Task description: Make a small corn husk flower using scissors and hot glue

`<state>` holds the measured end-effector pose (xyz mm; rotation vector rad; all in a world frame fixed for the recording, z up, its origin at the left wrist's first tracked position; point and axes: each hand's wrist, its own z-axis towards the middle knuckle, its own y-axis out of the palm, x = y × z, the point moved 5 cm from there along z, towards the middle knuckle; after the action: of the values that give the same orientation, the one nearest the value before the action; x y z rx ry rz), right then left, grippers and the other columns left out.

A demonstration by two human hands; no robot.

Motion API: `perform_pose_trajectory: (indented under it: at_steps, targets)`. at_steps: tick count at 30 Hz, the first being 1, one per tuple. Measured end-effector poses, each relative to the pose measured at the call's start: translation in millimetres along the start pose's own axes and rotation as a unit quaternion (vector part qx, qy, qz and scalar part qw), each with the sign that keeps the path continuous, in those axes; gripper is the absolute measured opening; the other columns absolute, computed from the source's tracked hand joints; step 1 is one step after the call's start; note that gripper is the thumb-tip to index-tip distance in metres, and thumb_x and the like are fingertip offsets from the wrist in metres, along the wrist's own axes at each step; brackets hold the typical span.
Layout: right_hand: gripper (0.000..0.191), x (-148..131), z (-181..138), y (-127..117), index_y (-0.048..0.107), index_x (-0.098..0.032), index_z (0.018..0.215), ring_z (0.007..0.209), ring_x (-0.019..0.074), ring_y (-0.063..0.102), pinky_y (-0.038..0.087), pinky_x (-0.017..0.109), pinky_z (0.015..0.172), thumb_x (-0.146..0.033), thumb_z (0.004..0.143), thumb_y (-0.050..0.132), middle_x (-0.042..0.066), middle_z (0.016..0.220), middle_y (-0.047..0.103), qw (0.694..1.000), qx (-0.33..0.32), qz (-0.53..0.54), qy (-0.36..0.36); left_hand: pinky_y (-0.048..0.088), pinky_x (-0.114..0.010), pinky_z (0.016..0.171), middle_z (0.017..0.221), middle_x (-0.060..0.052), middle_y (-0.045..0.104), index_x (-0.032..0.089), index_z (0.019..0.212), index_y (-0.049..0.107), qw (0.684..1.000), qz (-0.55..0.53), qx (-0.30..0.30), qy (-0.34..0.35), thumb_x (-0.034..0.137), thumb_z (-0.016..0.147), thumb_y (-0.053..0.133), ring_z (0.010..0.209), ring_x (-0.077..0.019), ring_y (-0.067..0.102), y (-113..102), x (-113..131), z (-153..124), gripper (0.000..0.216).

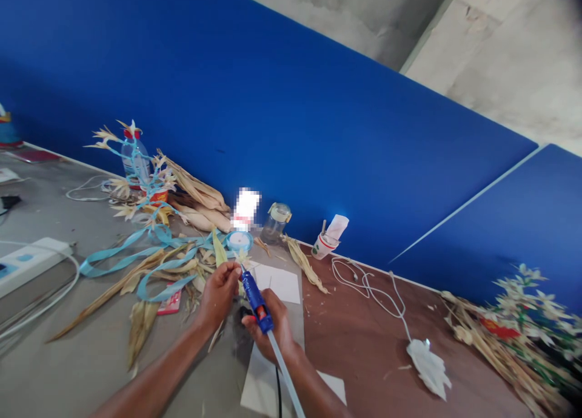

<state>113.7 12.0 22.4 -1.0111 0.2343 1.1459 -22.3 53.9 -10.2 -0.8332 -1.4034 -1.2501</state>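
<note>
My right hand [275, 321] is wrapped round a blue glue gun [255, 296], with a long pale glue stick [286, 372] coming out of its back end and a dark cord below. Close to the nozzle, my left hand [220, 293] is closed in a pinch on a small pale corn-husk flower [243, 259]; the fingers partly hide it. Just behind the hands are a spool of light blue ribbon [239, 241] and a white sheet of paper [279, 283]. A green-yellow husk strip [219, 247] stands up beside my left fingers.
Dried corn husks [195, 190] and loose blue ribbon [109, 260] spread to the left, near a power strip [34, 263] and a bottle [135, 160]. Along the blue partition [295, 102] stand a glass jar [276, 224] and a cup [324, 246]. White cable [370, 287] and husk flowers [531, 309] lie right.
</note>
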Motion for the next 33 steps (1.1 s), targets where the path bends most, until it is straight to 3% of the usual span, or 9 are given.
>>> perform_pose_trajectory:
  at_steps: [9, 15, 33]
  targets:
    - [0.030, -3, 3, -1, 0.050, -0.019, 0.075, 0.059, 0.0142, 0.046, 0.037, 0.026, 0.055, -0.049, 0.082, 0.051, 0.001, 0.066, 0.047, 1.000, 0.000, -0.011, -0.016, 0.031, -0.019, 0.043, 0.050, 0.007, 0.046, 0.017, 0.078, 0.056, 1.000, -0.011, 0.003, -0.021, 0.040, 0.073, 0.060, 0.044, -0.0079, 0.038, 1, 0, -2, 0.024]
    - [0.034, 3, 0, -5, 0.048, -0.019, 0.072, 0.058, 0.0132, 0.045, 0.036, 0.025, 0.052, -0.052, 0.080, 0.051, 0.000, 0.066, 0.048, 1.000, 0.027, 0.000, 0.013, 0.028, -0.018, 0.043, 0.052, 0.006, 0.047, 0.016, 0.073, 0.056, 1.000, -0.020, -0.001, -0.008, 0.037, 0.074, 0.059, 0.044, -0.0065, 0.036, 3, 7, -3, 0.022]
    - [0.038, 5, 1, -1, 0.043, -0.019, 0.069, 0.055, 0.0121, 0.042, 0.033, 0.024, 0.050, -0.055, 0.080, 0.050, -0.001, 0.064, 0.044, 1.000, 0.012, 0.006, 0.016, 0.026, -0.018, 0.042, 0.051, 0.007, 0.042, 0.016, 0.071, 0.055, 1.000, -0.013, -0.011, -0.025, 0.043, 0.073, 0.060, 0.044, -0.0061, 0.032, 7, 13, -6, 0.028]
